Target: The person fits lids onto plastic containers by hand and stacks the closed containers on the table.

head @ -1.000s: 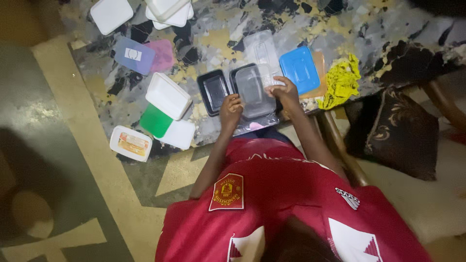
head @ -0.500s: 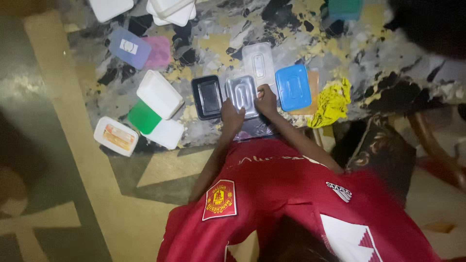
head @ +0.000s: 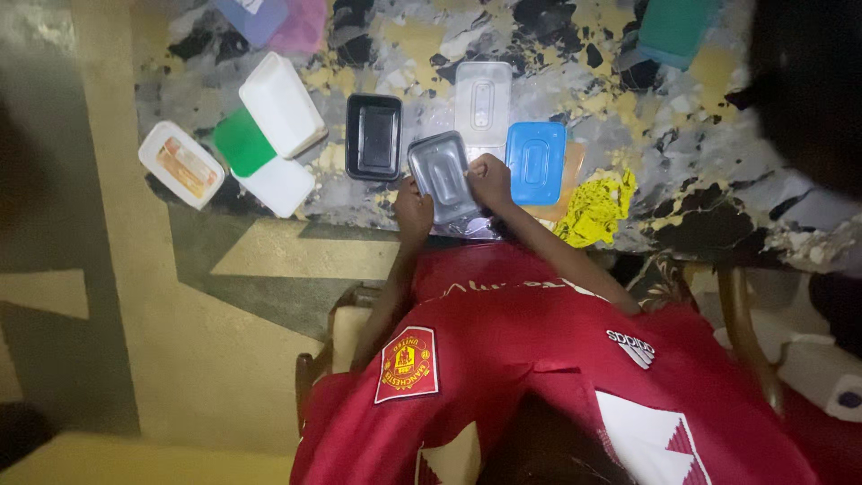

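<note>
- Hands on one lidded tray (head: 442, 176) at the near table (head: 718, 126) edge, between the open black tray (head: 373, 136) and the blue lid (head: 536, 163).
- Left hand (head: 412, 208) cups the tray's near-left corner, fingers curled against its side, steadying it.
- Right hand (head: 491, 180) lies flat on the tray's right edge, fingers pressing down on the clear lid; neither hand pinches or lifts anything.
- Lid looks seated but sits skewed to the table edge; whether every corner has snapped in cannot be told.
- Judgement: the step is sealing the lid. Do it well by holding the base firm with the left hand and running the right fingers along the rim, corner by corner, pressing straight down.
- Risk: the tray overhangs the near edge a little, so a hard push could tip it off; slide it further in first.
- Spare clear lid (head: 482, 99) lies behind; white box (head: 281, 104), green lid (head: 240, 142) and yellow cloth (head: 593, 207) are well apart.
</note>
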